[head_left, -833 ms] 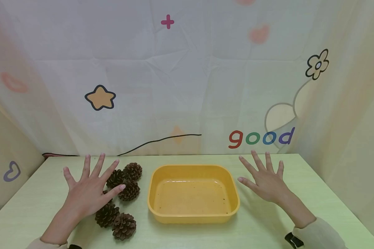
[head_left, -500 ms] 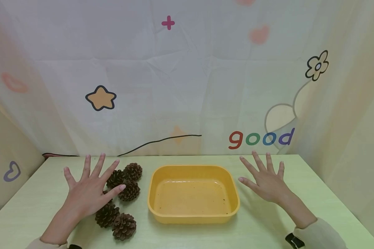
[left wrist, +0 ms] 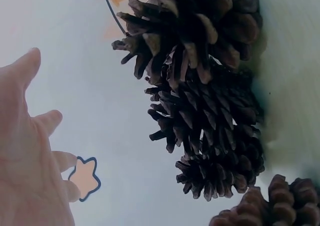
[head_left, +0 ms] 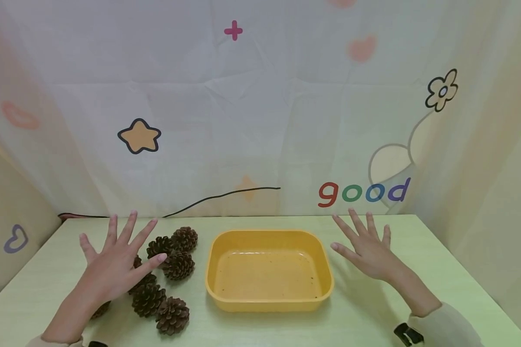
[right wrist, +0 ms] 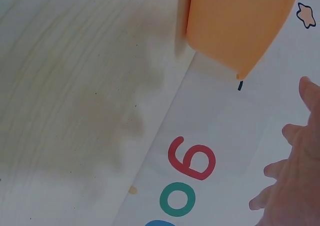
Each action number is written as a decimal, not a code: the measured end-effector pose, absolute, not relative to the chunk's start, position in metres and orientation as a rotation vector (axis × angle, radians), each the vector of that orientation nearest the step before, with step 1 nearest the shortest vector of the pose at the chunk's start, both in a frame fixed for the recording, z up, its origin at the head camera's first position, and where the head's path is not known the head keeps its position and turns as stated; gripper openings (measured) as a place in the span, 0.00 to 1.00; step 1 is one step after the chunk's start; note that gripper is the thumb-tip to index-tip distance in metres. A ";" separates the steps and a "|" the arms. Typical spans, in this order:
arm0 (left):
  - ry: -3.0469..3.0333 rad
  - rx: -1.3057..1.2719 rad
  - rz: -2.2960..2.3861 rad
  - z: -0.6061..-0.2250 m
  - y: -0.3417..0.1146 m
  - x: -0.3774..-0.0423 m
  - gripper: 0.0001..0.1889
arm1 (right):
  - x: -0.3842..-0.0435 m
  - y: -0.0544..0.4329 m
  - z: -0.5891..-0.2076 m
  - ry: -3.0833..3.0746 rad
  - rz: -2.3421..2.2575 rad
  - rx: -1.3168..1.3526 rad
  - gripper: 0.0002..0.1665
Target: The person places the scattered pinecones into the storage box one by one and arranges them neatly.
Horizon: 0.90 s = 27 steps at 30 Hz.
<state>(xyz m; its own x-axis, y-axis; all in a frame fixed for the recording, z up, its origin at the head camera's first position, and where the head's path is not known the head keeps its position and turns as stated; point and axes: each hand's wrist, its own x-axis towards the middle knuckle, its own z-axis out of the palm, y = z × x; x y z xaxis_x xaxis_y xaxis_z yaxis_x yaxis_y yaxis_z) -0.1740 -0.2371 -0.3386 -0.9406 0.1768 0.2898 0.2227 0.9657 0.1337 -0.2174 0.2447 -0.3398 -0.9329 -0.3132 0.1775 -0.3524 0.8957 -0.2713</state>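
Observation:
My left hand (head_left: 115,270) hovers with spread fingers above the left part of the table, partly covering a group of several brown pine cones (head_left: 179,264). In the left wrist view, the pine cones (left wrist: 205,106) stand apart from the palm, and nothing is in that hand. On the right, my right hand (head_left: 368,253) is held in the air, fingers fanned out and holding nothing. Between the hands sits a yellow rectangular tub (head_left: 269,305), with only small dark specks on its floor. In the right wrist view, the tub's orange-looking side (right wrist: 235,26) lies beyond the fingers.
A pale green wooden table (head_left: 356,323) carries everything. Behind it hangs a light printed curtain (head_left: 260,135) with a star, a flower and the word "good"; more cloth closes off both sides.
My left hand has shifted a little to the left, uncovering more of the pine cones. The right hand has moved only slightly. Tub and pine cones stay in place.

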 end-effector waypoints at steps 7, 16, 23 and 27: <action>-2.852 -0.307 -0.399 -0.334 -0.243 -0.171 0.40 | -0.219 0.244 -0.338 -2.926 0.578 0.534 0.39; -2.824 -0.341 -0.716 -0.336 -0.259 -0.166 0.39 | -0.220 0.244 -0.339 -2.912 0.801 0.577 0.39; -2.777 -0.391 -0.969 -0.342 -0.267 -0.160 0.37 | -0.220 0.245 -0.344 -2.914 0.986 0.585 0.39; -2.755 -0.406 -1.048 -0.345 -0.273 -0.158 0.36 | -0.222 0.245 -0.347 -2.909 1.052 0.592 0.39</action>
